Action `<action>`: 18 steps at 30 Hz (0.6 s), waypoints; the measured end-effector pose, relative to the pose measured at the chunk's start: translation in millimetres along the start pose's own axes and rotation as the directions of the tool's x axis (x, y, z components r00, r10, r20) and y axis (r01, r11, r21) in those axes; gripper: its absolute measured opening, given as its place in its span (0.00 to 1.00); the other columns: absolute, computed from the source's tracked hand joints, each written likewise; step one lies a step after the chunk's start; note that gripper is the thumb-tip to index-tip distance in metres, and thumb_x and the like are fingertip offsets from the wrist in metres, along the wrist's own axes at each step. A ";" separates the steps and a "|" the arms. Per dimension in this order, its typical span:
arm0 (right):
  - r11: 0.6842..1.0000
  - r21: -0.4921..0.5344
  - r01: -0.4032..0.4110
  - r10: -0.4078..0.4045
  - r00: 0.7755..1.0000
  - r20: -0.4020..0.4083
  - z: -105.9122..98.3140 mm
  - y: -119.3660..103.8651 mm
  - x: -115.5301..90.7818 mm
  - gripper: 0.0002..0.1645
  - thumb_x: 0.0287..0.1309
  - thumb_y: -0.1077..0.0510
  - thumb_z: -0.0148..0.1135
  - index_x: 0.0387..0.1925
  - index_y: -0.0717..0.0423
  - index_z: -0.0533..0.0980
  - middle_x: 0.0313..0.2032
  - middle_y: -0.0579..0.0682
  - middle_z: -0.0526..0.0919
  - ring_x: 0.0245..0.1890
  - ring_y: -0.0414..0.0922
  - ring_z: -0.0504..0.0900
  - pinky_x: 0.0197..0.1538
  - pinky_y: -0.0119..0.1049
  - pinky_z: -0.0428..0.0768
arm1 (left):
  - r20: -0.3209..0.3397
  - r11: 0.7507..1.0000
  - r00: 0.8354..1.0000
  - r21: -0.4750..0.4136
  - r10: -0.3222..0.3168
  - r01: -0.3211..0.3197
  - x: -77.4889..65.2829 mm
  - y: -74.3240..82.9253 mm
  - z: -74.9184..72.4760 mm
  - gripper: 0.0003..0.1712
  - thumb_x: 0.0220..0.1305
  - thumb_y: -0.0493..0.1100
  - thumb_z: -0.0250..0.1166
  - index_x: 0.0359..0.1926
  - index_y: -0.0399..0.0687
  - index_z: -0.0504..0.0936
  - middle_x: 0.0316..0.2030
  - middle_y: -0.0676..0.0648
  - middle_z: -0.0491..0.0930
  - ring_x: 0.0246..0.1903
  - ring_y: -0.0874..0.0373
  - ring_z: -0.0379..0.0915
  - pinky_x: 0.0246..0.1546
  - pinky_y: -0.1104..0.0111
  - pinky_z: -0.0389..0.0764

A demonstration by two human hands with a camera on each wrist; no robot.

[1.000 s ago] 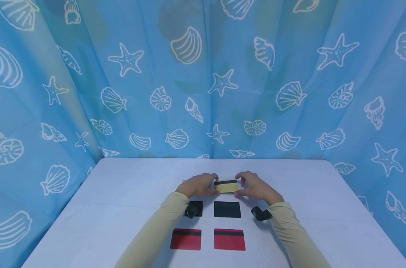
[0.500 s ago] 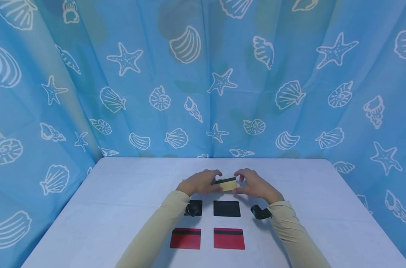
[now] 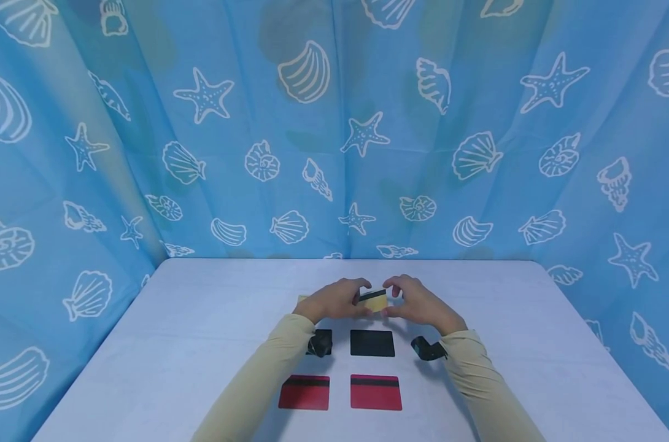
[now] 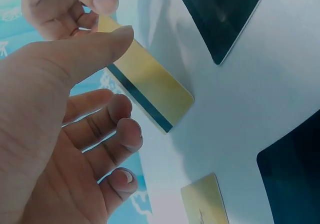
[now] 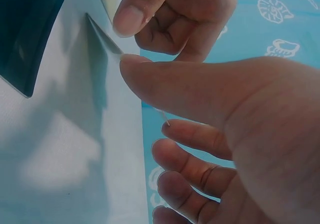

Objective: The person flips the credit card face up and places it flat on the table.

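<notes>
A gold card with a black magnetic stripe [image 3: 375, 301] is held up above the table, tilted, between both hands. My left hand [image 3: 337, 299] grips it across its width, the thumb lying over one long edge in the left wrist view, and covers the card's left part. At the other end, my right hand [image 3: 420, 304] pinches the card by thumb and index finger. The card shows nearly edge-on [image 5: 102, 32] in the right wrist view, mostly behind the thumb. The remaining fingers of both hands are loosely bent and off the card.
Below the hands lie two black cards, one at the middle [image 3: 372, 343] and one partly behind the left wrist camera [image 3: 326, 336]. Nearer are two red striped cards, left [image 3: 304, 393] and right [image 3: 375, 393]. A second gold card [image 4: 204, 199] lies beside the left hand. A shell-patterned curtain hangs behind.
My left hand has slid to the right over the gold card, covering more of it. The card has risen slightly and tilted, its right end higher. My right hand has shifted slightly left.
</notes>
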State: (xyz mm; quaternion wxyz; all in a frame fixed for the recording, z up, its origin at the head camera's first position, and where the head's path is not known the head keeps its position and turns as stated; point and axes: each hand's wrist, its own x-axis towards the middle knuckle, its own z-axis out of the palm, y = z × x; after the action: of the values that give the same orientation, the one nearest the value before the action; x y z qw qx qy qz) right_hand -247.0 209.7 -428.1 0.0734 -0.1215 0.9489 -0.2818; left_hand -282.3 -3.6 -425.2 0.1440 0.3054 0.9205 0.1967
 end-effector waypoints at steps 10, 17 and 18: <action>1.000 0.008 0.015 -0.015 1.000 -0.012 -2.0 -0.8 -0.1 0.37 0.56 0.54 0.77 0.64 0.58 0.74 0.47 0.54 0.78 0.46 0.49 0.73 0.45 0.39 0.79 | -0.007 0.999 0.999 -0.013 0.052 -0.052 4.6 1.0 2.7 0.39 0.67 0.53 0.71 0.73 0.47 0.69 0.33 0.51 0.78 0.32 0.61 0.73 0.36 0.72 0.75; 0.999 0.014 0.041 -0.041 0.999 -0.015 -3.8 -1.1 -0.3 0.37 0.56 0.52 0.77 0.64 0.58 0.74 0.46 0.54 0.78 0.45 0.48 0.74 0.42 0.37 0.78 | -0.015 0.999 0.999 -0.019 0.042 -0.042 5.2 3.2 3.6 0.40 0.65 0.54 0.73 0.73 0.49 0.69 0.33 0.53 0.78 0.33 0.63 0.73 0.37 0.73 0.74; 0.999 0.013 0.049 -0.048 0.999 -0.018 -4.6 -1.0 -0.6 0.37 0.56 0.52 0.77 0.64 0.58 0.74 0.46 0.54 0.78 0.45 0.48 0.74 0.42 0.37 0.78 | -0.017 0.999 0.999 -0.023 0.048 -0.048 5.5 3.7 3.5 0.40 0.65 0.54 0.73 0.73 0.49 0.70 0.33 0.53 0.78 0.32 0.63 0.72 0.36 0.73 0.74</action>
State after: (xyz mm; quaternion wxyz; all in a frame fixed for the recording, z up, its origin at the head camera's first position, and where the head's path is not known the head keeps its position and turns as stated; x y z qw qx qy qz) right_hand -247.2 211.4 -423.7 0.0592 -0.1415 0.9444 -0.2908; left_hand -283.3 3.4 -427.4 0.1351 0.3240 0.9118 0.2132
